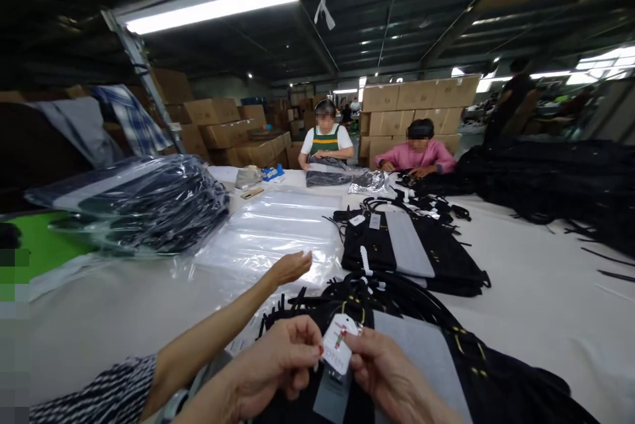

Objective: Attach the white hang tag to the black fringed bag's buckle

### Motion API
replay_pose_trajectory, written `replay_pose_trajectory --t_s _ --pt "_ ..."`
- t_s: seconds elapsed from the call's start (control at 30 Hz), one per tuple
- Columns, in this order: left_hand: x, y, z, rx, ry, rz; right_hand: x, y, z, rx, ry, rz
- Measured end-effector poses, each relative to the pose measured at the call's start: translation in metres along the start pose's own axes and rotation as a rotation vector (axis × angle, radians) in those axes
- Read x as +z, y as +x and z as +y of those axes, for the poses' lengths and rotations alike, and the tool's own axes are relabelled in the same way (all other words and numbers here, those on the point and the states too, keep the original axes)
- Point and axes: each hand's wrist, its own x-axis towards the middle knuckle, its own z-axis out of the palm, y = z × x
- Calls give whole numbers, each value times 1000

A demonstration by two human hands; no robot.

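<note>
A white printed hang tag point(340, 343) is pinched between the thumb and fingers of my right hand point(391, 371). Just left of the tag, my left hand point(280, 361) is closed, fingertips together beside its edge on something small and red. Below both hands lies a black bag point(516, 371) with black straps, yellow stitching and a pale grey sheet point(426, 351) across it. A grey card point(331, 399) hangs under the tag. Further back is a second black bag point(456, 252) with its own pale strip and tags.
A co-worker's arm point(213, 338) reaches in from the left over clear plastic bags point(282, 219). Wrapped black goods point(163, 206) are piled at left, black fabric point(560, 172) at right. Two people point(325, 139) point(421, 156) work across the white table point(536, 278).
</note>
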Motion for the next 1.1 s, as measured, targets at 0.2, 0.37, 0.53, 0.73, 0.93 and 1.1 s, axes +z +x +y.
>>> replay_pose_trajectory --t_s 0.2,0.37,0.53,0.73,0.93,1.1 --pt "11 -10 -24 10 53 -21 -1 13 16 -67 31 116" --pt "18 0 -38 46 290 61 12 7 21 -23 -20 93" --pt "14 5 -25 240 432 297 19 -1 26 -49 -168 29" --pt "0 -10 -11 330 577 525 5 -18 9 -264 -314 172" --pt "-9 -47 -35 483 928 869 -27 -59 -36 -431 -581 300" --pt "-6 -80 -57 560 1079 888 -31 -135 -54 -481 -787 166"
